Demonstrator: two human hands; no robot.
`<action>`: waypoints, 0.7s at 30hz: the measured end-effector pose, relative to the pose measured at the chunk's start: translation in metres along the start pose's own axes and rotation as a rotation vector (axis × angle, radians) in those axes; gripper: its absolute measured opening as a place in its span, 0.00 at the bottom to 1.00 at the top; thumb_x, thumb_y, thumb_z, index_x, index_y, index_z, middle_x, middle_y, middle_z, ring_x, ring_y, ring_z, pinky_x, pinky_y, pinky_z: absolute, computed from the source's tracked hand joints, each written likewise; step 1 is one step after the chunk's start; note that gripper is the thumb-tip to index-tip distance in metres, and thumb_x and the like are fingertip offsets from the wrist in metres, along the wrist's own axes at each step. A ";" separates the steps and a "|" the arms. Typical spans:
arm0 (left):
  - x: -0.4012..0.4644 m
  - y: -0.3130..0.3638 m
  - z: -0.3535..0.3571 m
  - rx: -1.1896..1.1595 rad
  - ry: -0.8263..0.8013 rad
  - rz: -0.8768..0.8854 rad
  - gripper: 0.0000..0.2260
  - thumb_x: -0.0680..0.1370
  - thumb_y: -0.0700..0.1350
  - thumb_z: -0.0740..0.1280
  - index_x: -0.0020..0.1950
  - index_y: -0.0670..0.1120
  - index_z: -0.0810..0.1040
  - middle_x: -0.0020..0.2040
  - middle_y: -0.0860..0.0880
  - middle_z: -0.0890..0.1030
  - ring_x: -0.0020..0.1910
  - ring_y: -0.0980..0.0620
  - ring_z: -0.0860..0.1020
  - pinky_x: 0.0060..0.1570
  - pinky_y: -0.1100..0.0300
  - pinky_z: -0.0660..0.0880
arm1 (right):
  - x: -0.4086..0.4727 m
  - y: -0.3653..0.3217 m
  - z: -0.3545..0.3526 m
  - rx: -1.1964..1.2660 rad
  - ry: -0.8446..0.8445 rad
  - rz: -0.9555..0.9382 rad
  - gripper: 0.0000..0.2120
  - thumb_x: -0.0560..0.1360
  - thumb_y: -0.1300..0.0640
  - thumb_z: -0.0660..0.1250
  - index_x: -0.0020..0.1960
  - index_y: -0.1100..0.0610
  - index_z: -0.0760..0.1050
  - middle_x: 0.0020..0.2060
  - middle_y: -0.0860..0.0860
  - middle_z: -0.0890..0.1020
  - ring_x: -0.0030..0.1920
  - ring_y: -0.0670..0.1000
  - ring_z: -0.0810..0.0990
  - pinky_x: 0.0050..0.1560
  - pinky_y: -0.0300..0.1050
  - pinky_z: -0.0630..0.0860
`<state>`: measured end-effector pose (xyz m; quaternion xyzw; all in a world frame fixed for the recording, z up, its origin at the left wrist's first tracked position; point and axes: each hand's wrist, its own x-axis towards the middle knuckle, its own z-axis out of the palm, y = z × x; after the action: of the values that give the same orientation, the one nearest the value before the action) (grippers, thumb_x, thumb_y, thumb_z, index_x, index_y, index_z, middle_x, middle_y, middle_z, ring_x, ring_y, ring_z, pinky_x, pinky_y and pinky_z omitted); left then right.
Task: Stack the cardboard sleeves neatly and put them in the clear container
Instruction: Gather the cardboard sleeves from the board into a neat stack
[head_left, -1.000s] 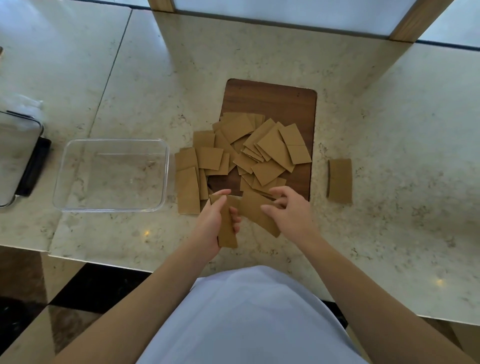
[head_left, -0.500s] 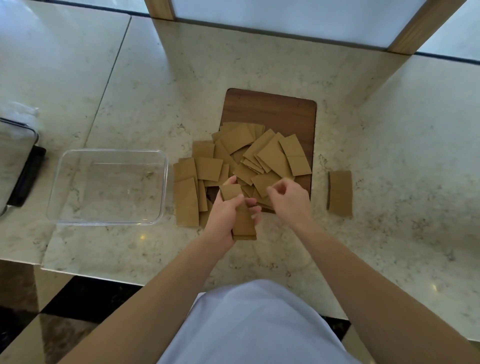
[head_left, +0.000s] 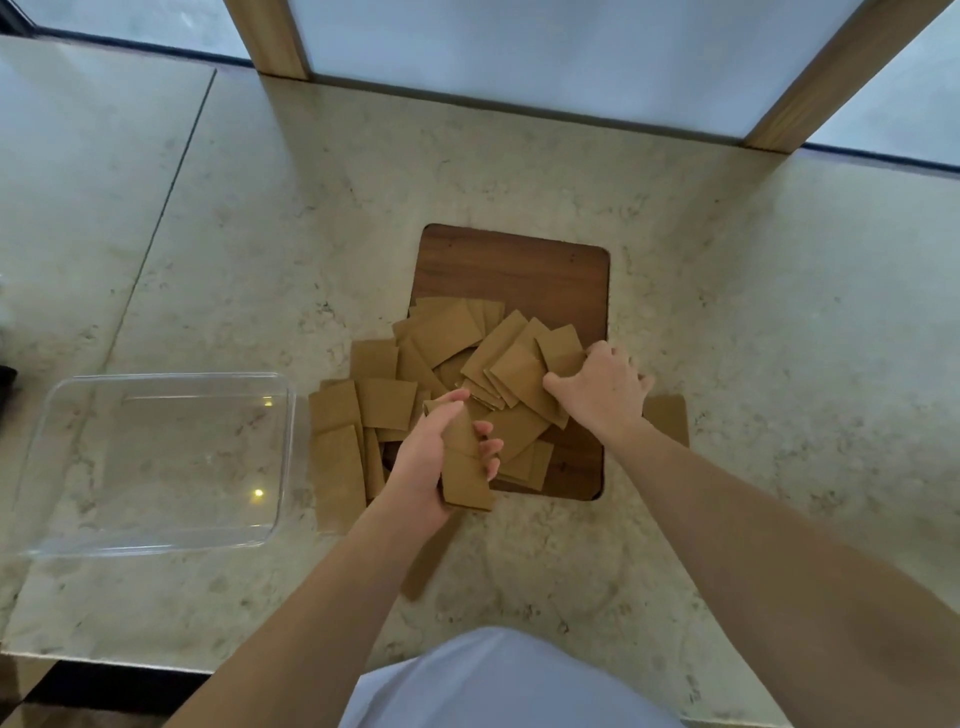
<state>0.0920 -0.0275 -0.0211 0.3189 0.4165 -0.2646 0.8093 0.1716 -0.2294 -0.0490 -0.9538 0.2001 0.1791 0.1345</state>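
Note:
Several flat brown cardboard sleeves (head_left: 447, 338) lie in a loose pile on a dark wooden board (head_left: 519, 265) and spill onto the counter to its left. My left hand (head_left: 426, 462) grips a small stack of sleeves (head_left: 465, 475) just in front of the pile. My right hand (head_left: 605, 387) rests palm down on the pile's right side, its fingers closing on a sleeve (head_left: 563, 345) there. A single sleeve (head_left: 670, 415) lies apart to the right, partly hidden by my right wrist. The clear container (head_left: 156, 462) stands empty at the left.
The pale marble counter (head_left: 779, 364) extends all around, its front edge near my body. Wooden frame posts (head_left: 270, 36) and window panels rise at the back. A dark object is barely visible at the far left edge.
My right hand has moved from beside the left hand's stack up and to the right onto the pile. The left hand has kept its stack. The camera has tilted upward.

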 end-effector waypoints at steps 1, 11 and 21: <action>0.003 0.000 0.002 0.016 0.007 -0.002 0.10 0.84 0.45 0.63 0.64 0.50 0.80 0.45 0.40 0.80 0.35 0.42 0.81 0.34 0.52 0.78 | -0.003 0.001 -0.002 0.039 -0.009 0.014 0.37 0.67 0.33 0.67 0.67 0.57 0.72 0.63 0.56 0.76 0.66 0.61 0.72 0.66 0.62 0.65; 0.018 -0.004 0.034 0.173 0.031 -0.007 0.20 0.76 0.65 0.70 0.55 0.51 0.88 0.52 0.43 0.89 0.49 0.41 0.88 0.44 0.44 0.85 | -0.092 -0.014 -0.018 0.617 -0.186 -0.139 0.33 0.66 0.37 0.74 0.62 0.49 0.65 0.47 0.41 0.78 0.40 0.39 0.81 0.31 0.32 0.76; 0.007 -0.006 0.027 0.321 -0.095 0.180 0.10 0.79 0.52 0.72 0.60 0.58 0.85 0.57 0.45 0.87 0.55 0.43 0.86 0.51 0.46 0.84 | -0.108 -0.012 -0.010 0.766 -0.176 -0.105 0.13 0.83 0.45 0.61 0.45 0.50 0.76 0.41 0.46 0.81 0.42 0.47 0.80 0.40 0.43 0.74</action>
<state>0.1052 -0.0523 -0.0168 0.4670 0.3001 -0.2690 0.7871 0.0874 -0.1858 0.0045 -0.8247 0.1909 0.1656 0.5060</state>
